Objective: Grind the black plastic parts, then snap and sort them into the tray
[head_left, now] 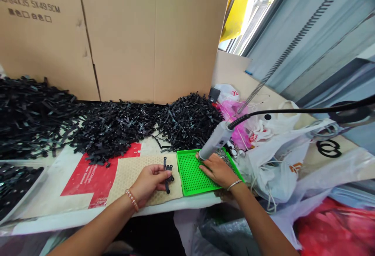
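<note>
Head view: my left hand (152, 183) is closed in a pinch, thumb against fingers, on a small bunch of black strips (167, 187), which stand crossed at the fingertips, their ends poking out above and below. Under that hand lies a beige textured mat (123, 181) on the bench, partly over a red-and-white sheet (84, 178) at nine o'clock. At three o'clock from my left hand, just beside the mat, sits a green tray (189, 174) with a gridded floor, and my right hand (218, 170) reaches over it, half open with the fingers extended. A grey powered driver (215, 142) leans in front of those fingertips, so I cannot tell whether they touch it or have hold of anything. Small metal pieces (231, 160) lie in the tray at two o'clock from its middle. A black cable (293, 110) leaves the driver's upper end towards three o'clock, and a coiled spring (287, 52) rises behind it towards one. From my left hand, loose black parts are heaped at one o'clock (187, 123), eleven (114, 127) and ten (29, 111), with a large cardboard box (152, 41) behind them at twelve. White plastic bags (269, 178) crowd three o'clock from my right hand.
</note>
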`<state>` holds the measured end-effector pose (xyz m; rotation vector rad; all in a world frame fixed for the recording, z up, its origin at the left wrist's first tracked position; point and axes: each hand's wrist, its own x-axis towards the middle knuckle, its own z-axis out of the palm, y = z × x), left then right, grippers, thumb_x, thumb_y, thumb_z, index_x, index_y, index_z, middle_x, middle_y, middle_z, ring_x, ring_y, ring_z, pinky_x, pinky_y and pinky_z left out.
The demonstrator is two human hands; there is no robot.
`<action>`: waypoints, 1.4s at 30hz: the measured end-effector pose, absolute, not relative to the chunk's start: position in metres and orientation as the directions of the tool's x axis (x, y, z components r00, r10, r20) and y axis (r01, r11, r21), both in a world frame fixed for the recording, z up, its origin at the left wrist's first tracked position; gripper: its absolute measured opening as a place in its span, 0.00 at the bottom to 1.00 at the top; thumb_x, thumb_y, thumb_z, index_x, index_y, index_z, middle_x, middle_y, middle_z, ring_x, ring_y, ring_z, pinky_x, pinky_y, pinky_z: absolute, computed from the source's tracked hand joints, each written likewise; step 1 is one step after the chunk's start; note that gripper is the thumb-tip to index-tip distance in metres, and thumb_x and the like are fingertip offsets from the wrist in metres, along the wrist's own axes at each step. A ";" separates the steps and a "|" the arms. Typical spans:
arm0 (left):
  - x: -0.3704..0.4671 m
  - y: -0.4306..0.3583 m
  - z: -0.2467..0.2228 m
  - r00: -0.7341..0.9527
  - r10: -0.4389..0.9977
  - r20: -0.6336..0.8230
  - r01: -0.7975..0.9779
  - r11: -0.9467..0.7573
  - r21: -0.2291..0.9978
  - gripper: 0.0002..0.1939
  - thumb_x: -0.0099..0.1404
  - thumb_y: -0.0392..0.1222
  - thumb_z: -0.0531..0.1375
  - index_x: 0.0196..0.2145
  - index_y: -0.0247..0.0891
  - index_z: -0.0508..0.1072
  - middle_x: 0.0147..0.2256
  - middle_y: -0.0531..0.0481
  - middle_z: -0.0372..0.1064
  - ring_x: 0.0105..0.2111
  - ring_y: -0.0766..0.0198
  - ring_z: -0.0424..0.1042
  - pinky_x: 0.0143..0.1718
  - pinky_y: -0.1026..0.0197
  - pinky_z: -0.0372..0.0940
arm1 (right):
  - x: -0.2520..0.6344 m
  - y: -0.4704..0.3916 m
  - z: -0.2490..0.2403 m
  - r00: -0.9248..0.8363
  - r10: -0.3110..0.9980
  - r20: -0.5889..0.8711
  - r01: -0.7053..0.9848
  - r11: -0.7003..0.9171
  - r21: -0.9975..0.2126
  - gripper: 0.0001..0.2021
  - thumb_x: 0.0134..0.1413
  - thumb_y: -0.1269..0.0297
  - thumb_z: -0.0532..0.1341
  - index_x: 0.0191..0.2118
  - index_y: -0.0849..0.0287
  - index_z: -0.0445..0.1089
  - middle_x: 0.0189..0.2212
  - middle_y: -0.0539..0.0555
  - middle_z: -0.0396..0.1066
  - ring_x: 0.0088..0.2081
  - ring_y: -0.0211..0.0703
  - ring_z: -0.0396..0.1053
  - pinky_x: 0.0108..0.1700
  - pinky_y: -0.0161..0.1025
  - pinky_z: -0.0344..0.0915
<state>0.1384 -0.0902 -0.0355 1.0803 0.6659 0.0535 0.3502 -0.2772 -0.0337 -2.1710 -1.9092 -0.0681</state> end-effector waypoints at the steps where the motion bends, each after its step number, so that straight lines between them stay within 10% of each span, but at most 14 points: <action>1: 0.139 -0.090 -0.036 0.806 0.356 -0.474 0.272 0.489 0.829 0.20 0.45 0.47 0.71 0.30 0.30 0.73 0.30 0.45 0.72 0.28 0.65 0.70 0.23 0.69 0.64 | 0.354 -0.280 -0.035 0.145 0.972 0.186 0.983 -0.121 -0.136 0.14 0.64 0.62 0.52 0.51 0.56 0.68 0.49 0.56 0.68 0.52 0.51 0.62 0.57 0.54 0.58; 17: 0.141 -0.090 -0.035 0.794 0.356 -0.493 0.283 0.501 0.818 0.19 0.44 0.46 0.71 0.29 0.31 0.71 0.27 0.48 0.71 0.26 0.67 0.68 0.22 0.70 0.65 | 0.367 -0.323 -0.037 0.306 0.948 0.086 0.949 -0.296 -0.110 0.20 0.65 0.56 0.50 0.57 0.56 0.63 0.57 0.57 0.60 0.57 0.56 0.58 0.57 0.63 0.55; 22: 0.141 -0.089 -0.033 0.796 0.342 -0.499 0.277 0.527 0.803 0.20 0.43 0.46 0.72 0.29 0.31 0.72 0.28 0.47 0.71 0.27 0.67 0.69 0.22 0.69 0.66 | 0.359 -0.317 -0.015 0.339 0.926 0.168 0.877 -0.247 -0.412 0.17 0.65 0.57 0.51 0.55 0.53 0.65 0.56 0.57 0.61 0.58 0.54 0.58 0.60 0.60 0.52; 27: 0.141 -0.089 -0.035 0.809 0.330 -0.487 0.257 0.546 0.797 0.25 0.39 0.50 0.73 0.29 0.30 0.72 0.28 0.47 0.72 0.27 0.67 0.69 0.22 0.69 0.67 | 0.304 -0.229 0.013 0.443 0.836 0.324 0.470 0.091 -0.878 0.30 0.61 0.57 0.57 0.64 0.45 0.44 0.63 0.55 0.47 0.59 0.50 0.55 0.61 0.54 0.54; 35: 0.144 -0.090 -0.039 0.789 0.368 -0.492 0.209 0.593 0.778 0.28 0.33 0.51 0.75 0.26 0.31 0.69 0.24 0.48 0.71 0.24 0.66 0.69 0.20 0.68 0.67 | 0.268 -0.108 0.019 0.547 0.728 0.412 0.202 0.363 -0.910 0.31 0.50 0.57 0.66 0.57 0.48 0.51 0.46 0.53 0.67 0.43 0.47 0.69 0.49 0.50 0.68; 42: 0.143 -0.087 -0.043 0.812 0.318 -0.490 0.235 0.590 0.772 0.27 0.35 0.52 0.74 0.27 0.30 0.71 0.25 0.47 0.71 0.25 0.65 0.70 0.20 0.68 0.66 | 0.282 -0.152 0.027 0.707 0.595 0.383 0.181 0.371 -0.911 0.34 0.51 0.62 0.62 0.61 0.42 0.46 0.55 0.51 0.60 0.42 0.43 0.69 0.45 0.43 0.69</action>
